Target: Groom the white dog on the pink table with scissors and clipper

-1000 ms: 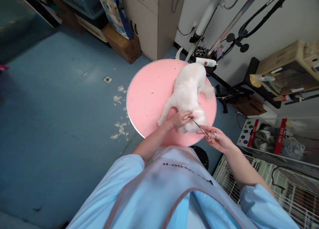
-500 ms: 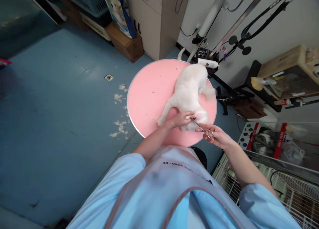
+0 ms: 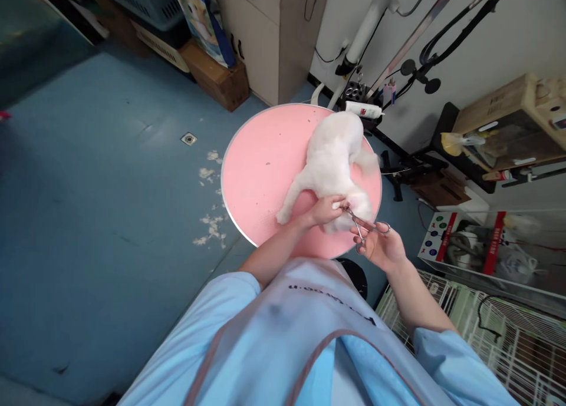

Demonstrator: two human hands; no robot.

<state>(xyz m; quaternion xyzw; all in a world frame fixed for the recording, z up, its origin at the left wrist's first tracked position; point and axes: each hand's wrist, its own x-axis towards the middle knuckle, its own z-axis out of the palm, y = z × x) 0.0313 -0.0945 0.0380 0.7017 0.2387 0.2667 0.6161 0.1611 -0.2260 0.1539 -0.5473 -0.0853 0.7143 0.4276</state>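
A white, short-clipped dog [image 3: 329, 158] lies on a round pink table [image 3: 252, 158], its head toward me and an ear turned back so that pink skin shows. Fingers of my left hand [image 3: 326, 210] are closed on the ear flap. In my right hand [image 3: 381, 246] is a silver hemostat [image 3: 356, 220], with short jaws, long shanks and finger rings. Its shanks are spread apart, and its tips are at the ear opening beside my left fingertips. Whether the tips grip anything is too small to tell.
Clumps of pale fur [image 3: 211, 229] lie on the blue floor left of the table. A white bottle [image 3: 363, 109] and a black tool holder [image 3: 354, 92] are at the table's far edge. Wire cages [image 3: 499, 335] stand at right, a cabinet [image 3: 265, 40] behind.
My right hand has turned, and the hemostat's shanks, close together before, are now spread. My left hand stays on the ear. The whole view has shifted slightly.
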